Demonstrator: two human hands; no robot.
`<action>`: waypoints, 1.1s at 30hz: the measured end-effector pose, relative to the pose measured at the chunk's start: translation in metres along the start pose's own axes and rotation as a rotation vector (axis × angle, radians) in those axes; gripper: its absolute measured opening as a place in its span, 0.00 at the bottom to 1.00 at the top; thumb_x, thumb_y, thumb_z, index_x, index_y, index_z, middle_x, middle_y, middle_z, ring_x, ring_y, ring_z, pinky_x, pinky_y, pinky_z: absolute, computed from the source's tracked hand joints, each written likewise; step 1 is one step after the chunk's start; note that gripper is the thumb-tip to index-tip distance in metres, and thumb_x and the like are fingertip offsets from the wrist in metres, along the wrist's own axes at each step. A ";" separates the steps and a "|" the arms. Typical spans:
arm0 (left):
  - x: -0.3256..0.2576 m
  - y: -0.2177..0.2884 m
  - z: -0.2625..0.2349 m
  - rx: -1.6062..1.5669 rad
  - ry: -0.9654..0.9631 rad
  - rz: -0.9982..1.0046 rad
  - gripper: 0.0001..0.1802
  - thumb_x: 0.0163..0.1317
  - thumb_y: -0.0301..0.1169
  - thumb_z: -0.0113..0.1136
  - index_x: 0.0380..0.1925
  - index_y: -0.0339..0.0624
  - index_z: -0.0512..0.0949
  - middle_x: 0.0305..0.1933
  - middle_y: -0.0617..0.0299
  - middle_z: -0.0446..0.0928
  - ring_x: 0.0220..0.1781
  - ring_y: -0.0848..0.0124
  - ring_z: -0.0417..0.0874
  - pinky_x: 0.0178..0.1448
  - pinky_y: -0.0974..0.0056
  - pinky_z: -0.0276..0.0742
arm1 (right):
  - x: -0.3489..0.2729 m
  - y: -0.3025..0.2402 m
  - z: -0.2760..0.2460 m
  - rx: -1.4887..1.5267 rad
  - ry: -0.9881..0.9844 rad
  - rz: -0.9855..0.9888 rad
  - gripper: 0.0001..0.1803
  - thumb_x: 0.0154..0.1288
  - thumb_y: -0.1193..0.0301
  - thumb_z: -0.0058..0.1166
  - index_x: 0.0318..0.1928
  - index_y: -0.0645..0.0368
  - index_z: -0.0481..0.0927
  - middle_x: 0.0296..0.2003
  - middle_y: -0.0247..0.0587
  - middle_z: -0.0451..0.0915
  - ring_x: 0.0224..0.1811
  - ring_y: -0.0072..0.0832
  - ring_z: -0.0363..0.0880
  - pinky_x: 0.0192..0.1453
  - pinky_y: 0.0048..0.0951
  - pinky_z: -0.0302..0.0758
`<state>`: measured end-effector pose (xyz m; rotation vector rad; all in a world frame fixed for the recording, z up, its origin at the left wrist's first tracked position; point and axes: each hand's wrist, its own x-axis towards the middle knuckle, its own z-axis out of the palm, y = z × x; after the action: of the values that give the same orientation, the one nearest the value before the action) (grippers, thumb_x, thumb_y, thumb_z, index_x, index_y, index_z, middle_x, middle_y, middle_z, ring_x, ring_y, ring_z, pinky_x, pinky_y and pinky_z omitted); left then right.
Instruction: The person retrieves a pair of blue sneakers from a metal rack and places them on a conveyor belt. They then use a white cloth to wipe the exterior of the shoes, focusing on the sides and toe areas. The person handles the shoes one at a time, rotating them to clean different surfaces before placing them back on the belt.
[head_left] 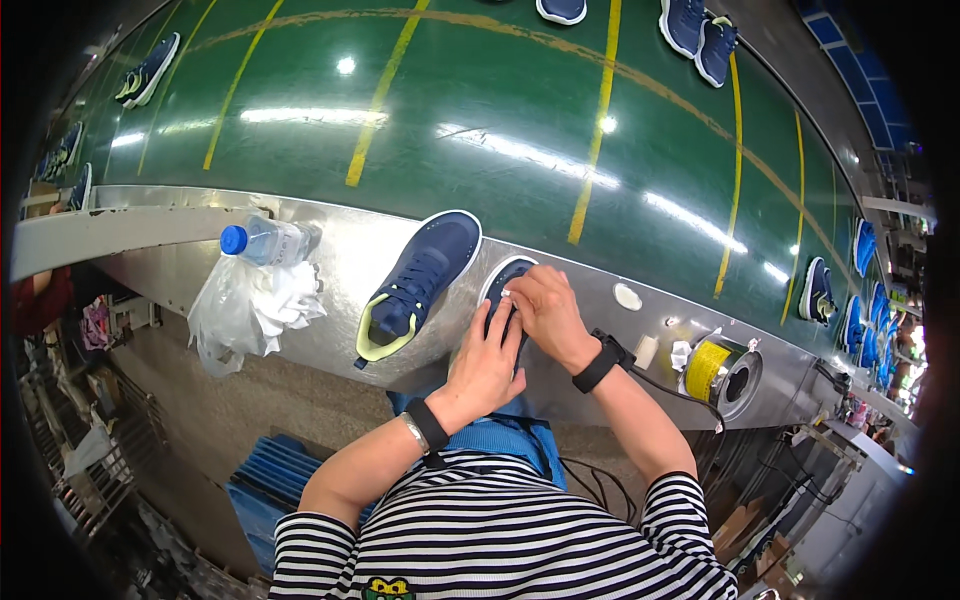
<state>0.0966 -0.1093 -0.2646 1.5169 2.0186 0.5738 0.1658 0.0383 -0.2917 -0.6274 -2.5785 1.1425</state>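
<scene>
Two nearest navy-blue, white-edged, round-toed shoes [437, 258]; flat glossy green belt [480, 95] with yellow stripes [603, 105]; short-sleeved shirt [500, 520], black-and-white striped.

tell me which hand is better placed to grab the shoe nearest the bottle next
Probably the left hand: it is nearer that lime-lined shoe, though resting on the handled shoe; the right hand is farther right, in a pinch.

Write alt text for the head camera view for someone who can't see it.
A person's left hand lies on a dark blue shoe at a metal ledge, the right hand bunching its fingers over it. Another blue shoe sits to the left, near a plastic bottle; beyond lies a green surface with yellow stripes.
</scene>
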 end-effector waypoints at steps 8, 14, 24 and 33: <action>-0.001 0.000 -0.001 -0.030 0.011 0.001 0.42 0.47 0.34 0.67 0.62 0.28 0.63 0.68 0.36 0.56 0.69 0.35 0.56 0.71 0.44 0.61 | -0.014 0.028 -0.026 0.142 0.377 0.294 0.05 0.61 0.79 0.55 0.38 0.61 0.81 0.34 0.43 0.78 0.39 0.37 0.79 0.42 0.33 0.74; -0.001 -0.001 0.000 -0.025 0.028 0.004 0.42 0.46 0.34 0.67 0.62 0.28 0.64 0.68 0.36 0.56 0.69 0.35 0.56 0.71 0.44 0.61 | -0.030 0.021 -0.043 0.224 0.200 0.338 0.09 0.61 0.81 0.54 0.41 0.61 0.81 0.37 0.44 0.80 0.43 0.37 0.80 0.46 0.31 0.75; 0.001 0.000 0.000 -0.002 0.024 0.005 0.41 0.47 0.35 0.67 0.62 0.28 0.65 0.68 0.37 0.58 0.69 0.37 0.57 0.72 0.46 0.61 | -0.006 0.020 -0.004 -0.045 0.141 -0.066 0.07 0.55 0.81 0.59 0.36 0.62 0.81 0.31 0.42 0.76 0.37 0.39 0.76 0.41 0.37 0.75; 0.000 -0.001 0.002 -0.019 0.019 0.001 0.43 0.45 0.34 0.67 0.62 0.28 0.64 0.68 0.37 0.57 0.69 0.36 0.56 0.71 0.44 0.60 | -0.007 0.016 -0.011 -0.058 0.140 -0.064 0.06 0.54 0.81 0.59 0.35 0.62 0.80 0.30 0.42 0.74 0.36 0.39 0.75 0.41 0.37 0.74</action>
<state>0.0970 -0.1097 -0.2671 1.5065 2.0211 0.6080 0.1812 0.0513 -0.2968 -0.6105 -2.5018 0.9716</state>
